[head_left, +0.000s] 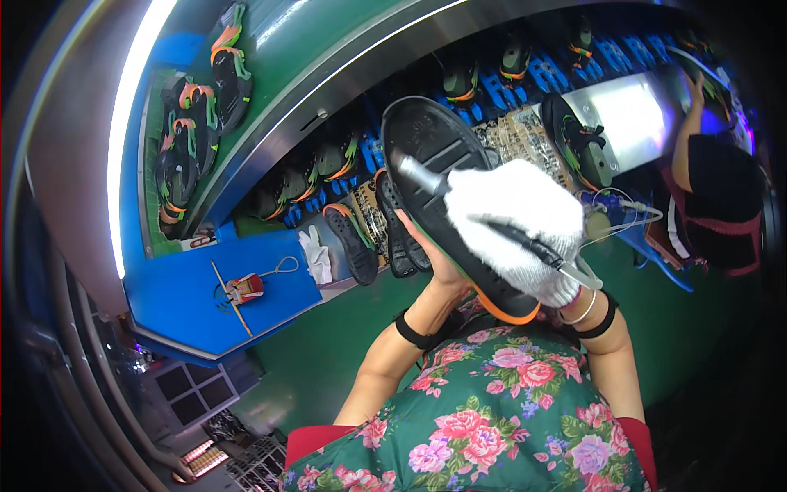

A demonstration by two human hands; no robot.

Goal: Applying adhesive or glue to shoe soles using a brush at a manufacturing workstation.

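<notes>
A large black shoe sole point(426, 135) with an orange rim at its near end is tilted in front of my body, its ribbed inner face up. My bare left hand point(438, 258) grips it from beneath and along its left edge. Over the sole is my right hand point(520, 225), in a white knit glove and closed around a brush-like tool point(422, 175). The tool's silver head lies at the sole's ribs, its tip blurred. A dark handle with a pale tube shows at the back of the glove.
Behind the sole, shoes point(340, 157) stand in a row along blue racks. More soles point(352, 242) and a dark shoe point(574, 143) lie nearer. A blue board point(188, 287) holds a small red-labelled container point(244, 289) with a stick. At right is another person's arm point(687, 135).
</notes>
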